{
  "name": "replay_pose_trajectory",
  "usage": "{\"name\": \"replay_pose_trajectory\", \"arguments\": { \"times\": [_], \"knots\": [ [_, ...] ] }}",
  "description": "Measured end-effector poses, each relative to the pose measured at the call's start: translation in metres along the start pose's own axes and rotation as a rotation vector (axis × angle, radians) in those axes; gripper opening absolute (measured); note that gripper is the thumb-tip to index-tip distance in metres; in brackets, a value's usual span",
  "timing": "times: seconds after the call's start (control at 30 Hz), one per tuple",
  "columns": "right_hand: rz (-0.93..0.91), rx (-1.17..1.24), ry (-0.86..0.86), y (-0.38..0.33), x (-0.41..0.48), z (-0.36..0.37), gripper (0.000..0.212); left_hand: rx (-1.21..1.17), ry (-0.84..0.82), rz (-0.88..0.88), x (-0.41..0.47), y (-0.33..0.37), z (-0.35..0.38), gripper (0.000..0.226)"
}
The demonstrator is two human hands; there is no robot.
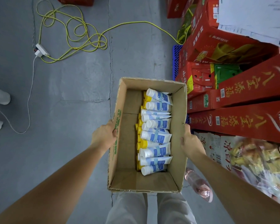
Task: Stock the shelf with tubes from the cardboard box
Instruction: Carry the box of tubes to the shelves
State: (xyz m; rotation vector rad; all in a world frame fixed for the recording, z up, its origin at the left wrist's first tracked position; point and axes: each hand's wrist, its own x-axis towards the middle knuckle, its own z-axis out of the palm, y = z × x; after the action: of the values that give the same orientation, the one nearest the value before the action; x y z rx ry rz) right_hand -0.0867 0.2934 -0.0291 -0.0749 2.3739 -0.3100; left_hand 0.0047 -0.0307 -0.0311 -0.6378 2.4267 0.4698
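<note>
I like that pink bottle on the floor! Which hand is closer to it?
Right. The right hand grips the cardboard box wall just above the pink bottle in the picture; the left hand holds the opposite wall, with the whole box between.

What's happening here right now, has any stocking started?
A person is holding the open cardboard box off the grey floor, left hand gripping its left wall and right hand its right wall. White-and-blue tubes lie in a row along the box's right side, over yellow-capped tubes. Red cartons are stacked to the right. No tube is in hand and no shelf is in view, so stocking does not look started.
</note>
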Motion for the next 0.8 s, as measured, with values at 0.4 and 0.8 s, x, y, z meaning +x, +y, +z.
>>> {"name": "replay_pose_trajectory", "arguments": {
  "times": [0.4, 0.8],
  "knots": [
    [-0.081, -0.091, -0.003, -0.046, -0.037, -0.033, 0.06, -0.222, -0.014, -0.035, -0.052, -0.048, -0.029, 0.011],
    [-0.385, -0.318, -0.103, -0.127, -0.083, -0.042, 0.062, -0.599, 0.053, -0.327, -0.188, -0.107, -0.009, 0.011]
  ]
}}
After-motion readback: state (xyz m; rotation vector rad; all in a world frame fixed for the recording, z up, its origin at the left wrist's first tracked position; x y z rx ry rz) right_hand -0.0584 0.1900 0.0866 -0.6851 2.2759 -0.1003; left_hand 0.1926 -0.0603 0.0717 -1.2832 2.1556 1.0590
